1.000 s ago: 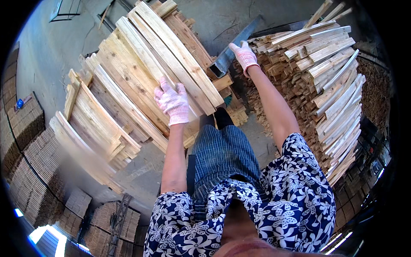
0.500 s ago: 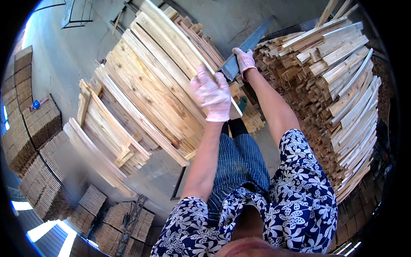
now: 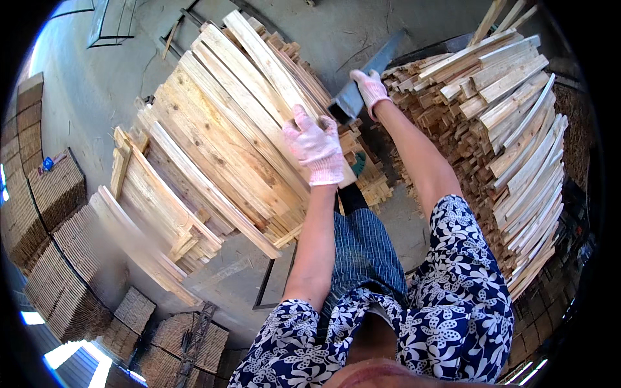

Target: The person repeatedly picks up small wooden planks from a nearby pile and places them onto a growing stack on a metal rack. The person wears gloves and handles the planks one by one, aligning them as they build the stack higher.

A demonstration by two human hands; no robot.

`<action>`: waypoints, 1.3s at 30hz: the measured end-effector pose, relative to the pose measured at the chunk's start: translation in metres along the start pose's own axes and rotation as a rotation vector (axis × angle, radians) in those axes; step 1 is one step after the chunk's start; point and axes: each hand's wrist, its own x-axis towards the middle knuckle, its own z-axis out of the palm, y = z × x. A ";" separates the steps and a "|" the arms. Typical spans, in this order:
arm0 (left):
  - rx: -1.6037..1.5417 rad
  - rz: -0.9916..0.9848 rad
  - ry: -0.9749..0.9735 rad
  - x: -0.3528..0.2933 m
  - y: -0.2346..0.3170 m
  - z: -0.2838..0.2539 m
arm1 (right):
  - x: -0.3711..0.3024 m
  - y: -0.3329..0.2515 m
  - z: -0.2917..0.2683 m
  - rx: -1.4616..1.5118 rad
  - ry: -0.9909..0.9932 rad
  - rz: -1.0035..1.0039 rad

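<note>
My left hand (image 3: 315, 150), in a pale pinkish knit glove, grips the near part of a light wooden plank (image 3: 262, 55), thumb and fingers at its sides. The plank lies along the right side of a row of boards (image 3: 213, 136) stacked beside one another. My right hand (image 3: 370, 90), gloved alike, is closed over a blue-grey metal bar (image 3: 383, 57) that slants away between the two wood piles. Part of that hand's grip is hidden by its own back. The bar's near end sits close to my left hand, apart from it.
On the right stands a high pile of narrow wood strips (image 3: 511, 123), its ends uneven. Strapped bundles of boards (image 3: 58, 187) stand at the far left. Another board stack (image 3: 155, 200) lies left of the main row. Grey concrete floor (image 3: 323, 32) shows beyond.
The plank under my left hand was raised and tilted; it now lies lower and flatter along the stack. My right hand stays on the metal bar. The view has shifted slightly.
</note>
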 end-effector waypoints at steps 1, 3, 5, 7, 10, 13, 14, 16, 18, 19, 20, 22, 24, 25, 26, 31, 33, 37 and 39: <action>-0.131 -0.059 -0.030 -0.001 0.007 -0.005 | -0.001 0.010 0.001 0.024 0.002 0.003; -0.120 -0.055 0.006 -0.001 0.010 0.001 | 0.000 0.032 0.002 0.107 -0.039 0.027; 0.077 -0.091 -0.203 0.010 0.013 0.002 | -0.002 0.039 0.002 0.142 -0.073 0.048; 0.184 -0.082 -0.309 0.016 0.008 0.005 | -0.005 0.035 -0.001 0.134 -0.098 0.061; 0.212 -0.033 -0.395 0.025 0.005 -0.001 | -0.003 0.025 -0.013 0.172 -0.102 0.060; 0.062 0.046 -0.440 0.032 -0.012 -0.001 | 0.009 0.028 -0.037 0.182 -0.100 0.055; 0.074 0.060 -0.410 0.035 -0.010 -0.008 | 0.016 0.037 -0.043 0.221 -0.066 0.048; -0.053 0.192 -0.360 0.039 0.016 -0.032 | 0.014 0.036 -0.048 0.270 -0.080 0.073; -0.222 0.365 -0.534 0.037 0.048 -0.046 | 0.011 0.034 -0.040 0.289 -0.114 0.065; -0.306 0.495 -0.678 0.035 0.060 -0.041 | 0.013 0.036 -0.039 0.304 -0.111 0.066; -0.190 0.571 -0.746 0.034 0.058 -0.032 | -0.014 0.013 -0.021 0.453 -0.072 0.070; 0.017 0.758 -0.707 0.027 0.054 -0.008 | -0.009 0.009 -0.014 0.224 -0.012 0.082; 0.094 0.866 -0.702 0.040 0.045 -0.001 | -0.008 0.012 0.008 0.176 0.042 0.088; 0.129 0.835 -0.896 0.052 0.048 -0.007 | -0.002 0.017 0.015 0.140 0.066 0.103; -0.354 0.748 -0.865 0.061 0.029 0.005 | 0.005 0.025 0.021 0.374 0.010 0.124; -0.700 0.113 -0.630 0.096 -0.025 -0.011 | -0.004 0.024 0.021 0.291 0.008 0.088; -0.680 0.121 -0.647 0.083 -0.039 -0.024 | -0.008 0.019 0.018 0.297 -0.026 0.072; -0.569 0.235 -0.360 0.046 -0.062 -0.050 | -0.013 0.027 0.003 0.096 -0.086 -0.027; -0.496 0.140 -0.296 0.037 -0.098 -0.077 | -0.056 -0.002 -0.004 0.030 -0.021 -0.021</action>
